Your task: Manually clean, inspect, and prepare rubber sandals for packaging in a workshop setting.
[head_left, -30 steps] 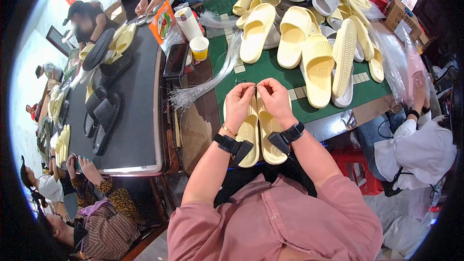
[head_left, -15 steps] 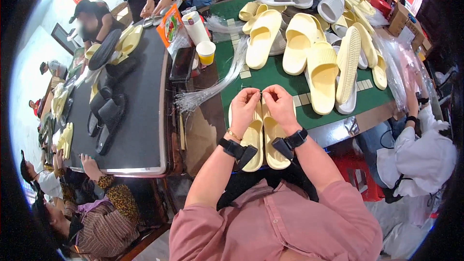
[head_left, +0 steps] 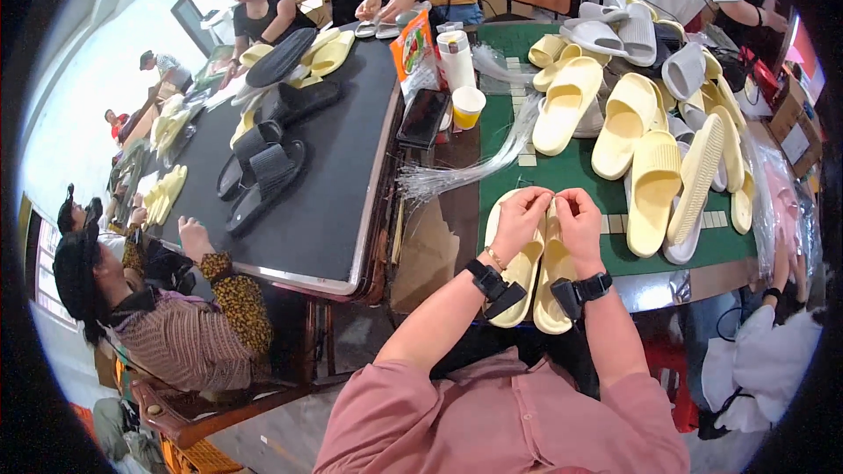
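A pair of pale yellow slippers stands upright side by side at the near edge of the green table, the left slipper (head_left: 518, 283) against the right slipper (head_left: 551, 294). My left hand (head_left: 520, 219) and my right hand (head_left: 580, 226) meet above them, covering their upper parts. Thumb and forefinger of each hand are pinched together, fingertips nearly touching. What they pinch is too small to make out. Left of my hands lies a bundle of thin clear plastic strands (head_left: 465, 175). A heap of yellow slippers (head_left: 654, 180) and grey slippers (head_left: 639, 35) covers the table beyond.
A dark-topped table (head_left: 329, 219) at left bears black slippers (head_left: 268, 175). Between the tables are a phone (head_left: 423, 118), a yellow-white paper cup (head_left: 467, 108) and an orange packet (head_left: 414, 54). Clear plastic bags (head_left: 773, 202) hang at right. Several co-workers stand or sit around.
My view has turned leftward, so the tables and slippers appear farther right. Both hands stay pinched together above the yellow pair, with the fingertips slightly shifted.
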The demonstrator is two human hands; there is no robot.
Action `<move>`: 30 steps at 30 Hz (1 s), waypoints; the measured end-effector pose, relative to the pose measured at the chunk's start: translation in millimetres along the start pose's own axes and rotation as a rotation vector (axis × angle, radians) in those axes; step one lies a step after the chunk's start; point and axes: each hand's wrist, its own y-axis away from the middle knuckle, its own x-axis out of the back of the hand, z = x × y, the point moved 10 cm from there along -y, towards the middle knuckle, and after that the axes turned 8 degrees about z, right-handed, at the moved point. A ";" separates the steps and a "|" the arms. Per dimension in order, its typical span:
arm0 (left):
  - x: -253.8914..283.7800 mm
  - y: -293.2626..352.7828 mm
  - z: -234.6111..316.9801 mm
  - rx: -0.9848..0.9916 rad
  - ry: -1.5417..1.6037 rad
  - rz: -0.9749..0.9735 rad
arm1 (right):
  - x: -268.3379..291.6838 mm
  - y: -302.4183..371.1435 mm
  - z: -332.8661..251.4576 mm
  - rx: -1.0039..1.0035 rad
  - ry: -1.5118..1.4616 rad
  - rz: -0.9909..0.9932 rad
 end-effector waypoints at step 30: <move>-10.6 -2.6 5.9 0.054 0.038 -0.081 | 7.3 -4.6 2.8 -0.025 -0.033 -0.012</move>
